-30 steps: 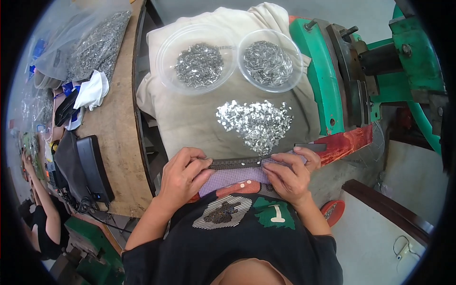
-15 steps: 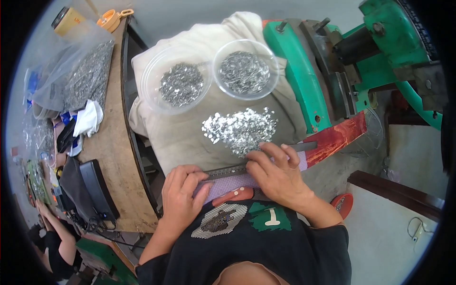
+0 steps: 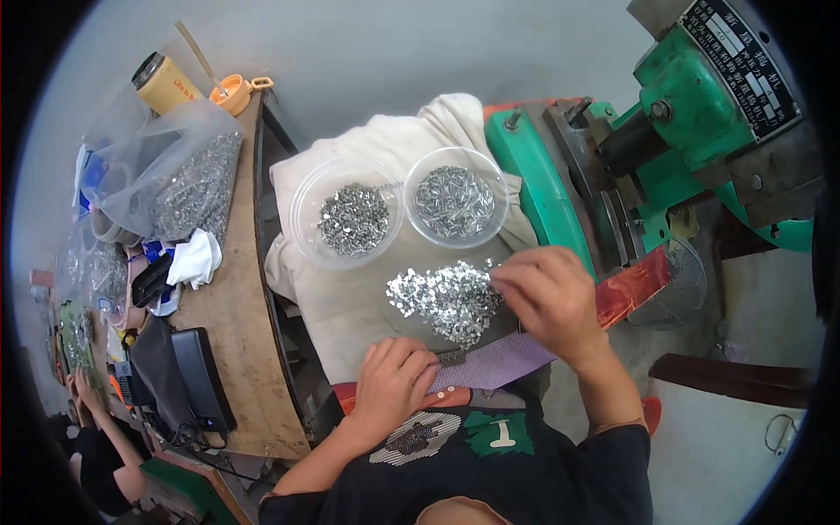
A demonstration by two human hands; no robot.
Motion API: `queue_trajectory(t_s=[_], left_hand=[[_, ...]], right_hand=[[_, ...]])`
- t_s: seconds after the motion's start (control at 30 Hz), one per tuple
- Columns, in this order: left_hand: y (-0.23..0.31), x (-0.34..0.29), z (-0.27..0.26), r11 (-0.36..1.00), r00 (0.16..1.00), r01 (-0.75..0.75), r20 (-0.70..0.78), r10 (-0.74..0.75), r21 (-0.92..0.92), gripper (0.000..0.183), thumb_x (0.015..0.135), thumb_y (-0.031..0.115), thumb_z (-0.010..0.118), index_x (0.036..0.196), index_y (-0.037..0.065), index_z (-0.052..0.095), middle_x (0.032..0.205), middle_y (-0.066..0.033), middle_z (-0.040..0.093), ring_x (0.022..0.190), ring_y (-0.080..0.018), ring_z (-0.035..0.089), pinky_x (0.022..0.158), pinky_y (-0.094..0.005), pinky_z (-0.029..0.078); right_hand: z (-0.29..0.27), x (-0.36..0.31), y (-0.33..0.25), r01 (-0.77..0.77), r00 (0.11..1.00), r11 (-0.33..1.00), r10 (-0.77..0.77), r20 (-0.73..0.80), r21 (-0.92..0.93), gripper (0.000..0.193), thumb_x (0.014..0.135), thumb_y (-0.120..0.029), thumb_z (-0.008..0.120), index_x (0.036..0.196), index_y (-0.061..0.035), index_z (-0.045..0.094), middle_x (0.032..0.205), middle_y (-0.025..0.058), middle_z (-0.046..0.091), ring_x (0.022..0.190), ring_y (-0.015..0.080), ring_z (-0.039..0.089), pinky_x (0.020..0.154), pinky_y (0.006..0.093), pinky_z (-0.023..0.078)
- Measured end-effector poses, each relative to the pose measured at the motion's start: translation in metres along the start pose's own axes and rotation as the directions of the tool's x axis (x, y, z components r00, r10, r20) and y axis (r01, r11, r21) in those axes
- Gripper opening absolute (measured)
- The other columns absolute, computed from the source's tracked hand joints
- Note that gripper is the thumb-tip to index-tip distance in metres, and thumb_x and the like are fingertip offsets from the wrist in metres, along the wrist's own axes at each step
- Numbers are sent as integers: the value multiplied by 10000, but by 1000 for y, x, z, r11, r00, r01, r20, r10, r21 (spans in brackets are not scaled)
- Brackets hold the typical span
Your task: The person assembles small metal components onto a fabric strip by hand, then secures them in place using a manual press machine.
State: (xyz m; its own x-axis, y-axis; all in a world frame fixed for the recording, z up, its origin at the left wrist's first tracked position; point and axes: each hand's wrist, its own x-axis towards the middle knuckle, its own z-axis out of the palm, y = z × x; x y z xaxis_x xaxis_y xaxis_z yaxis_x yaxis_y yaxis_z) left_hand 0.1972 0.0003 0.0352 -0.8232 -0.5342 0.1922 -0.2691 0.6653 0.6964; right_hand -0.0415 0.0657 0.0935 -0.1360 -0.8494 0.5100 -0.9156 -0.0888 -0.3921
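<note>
Silver flakes (image 3: pixel 442 297) sat in a loose heap on beige cloth (image 3: pixel 346 302), just below a clear left bowl (image 3: pixel 306 197) and a clear right bowl (image 3: pixel 500 210), both with small metal bits (image 3: pixel 353 219) in them. So the right hand (image 3: pixel 556 302) was over at the heap's right edge, thumb and fingertips bunched together, but honestly you couldn't make out whether a flake was pinched in there. Left hand (image 3: pixel 389 376) was down near the black shirt (image 3: pixel 560 464), fingers bent over a dark strip (image 3: pixel 451 358); couldn't tell if they actually gripped it. That strip lay below the heap, beside some purple checked fabric (image 3: pixel 499 363). Green machine (image 3: pixel 542 197) stood off right, pretty near the bowls.
</note>
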Motion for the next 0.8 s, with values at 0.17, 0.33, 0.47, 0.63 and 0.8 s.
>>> queue_trajectory(t_s=[0.17,0.33,0.47,0.63,0.8], left_hand=[[2,-1,0,999,1000,11,-27,-10,36,140,771,91,744,879,78,657,913,-44,606,848,-254,579,744,-377,418],[3,1,1,997,1000,-15,1,15,69,143,776,85,736,882,77,641,912,-45,604,841,-253,577,739,-375,414],[7,0,-1,994,1000,-14,7,14,107,142,784,88,734,886,77,634,914,-46,603,842,-250,577,739,-371,414],[5,-3,-4,998,999,8,33,-10,56,284,784,118,758,1009,41,603,948,-102,602,869,-304,582,755,-398,417],[-4,-7,-17,997,997,43,-73,-39,57,461,735,122,805,1114,27,562,1035,-141,626,899,-328,591,758,-401,429]], right_hand=[[5,33,21,-69,997,996,68,28,61,147,767,-36,769,899,-43,706,853,93,677,752,272,659,661,357,511],[28,52,33,-1,986,998,-9,167,58,95,791,-63,731,884,-56,711,836,95,662,782,284,664,686,389,518],[52,66,39,92,984,996,-92,152,3,71,793,-95,708,860,-72,708,821,91,645,801,283,658,705,402,524],[73,78,41,350,919,916,-296,260,-196,74,793,-103,616,782,-60,675,809,84,633,824,276,662,725,395,535],[86,86,45,376,902,892,-290,321,-251,105,789,-104,595,764,-42,675,824,120,660,826,295,680,727,395,541]])
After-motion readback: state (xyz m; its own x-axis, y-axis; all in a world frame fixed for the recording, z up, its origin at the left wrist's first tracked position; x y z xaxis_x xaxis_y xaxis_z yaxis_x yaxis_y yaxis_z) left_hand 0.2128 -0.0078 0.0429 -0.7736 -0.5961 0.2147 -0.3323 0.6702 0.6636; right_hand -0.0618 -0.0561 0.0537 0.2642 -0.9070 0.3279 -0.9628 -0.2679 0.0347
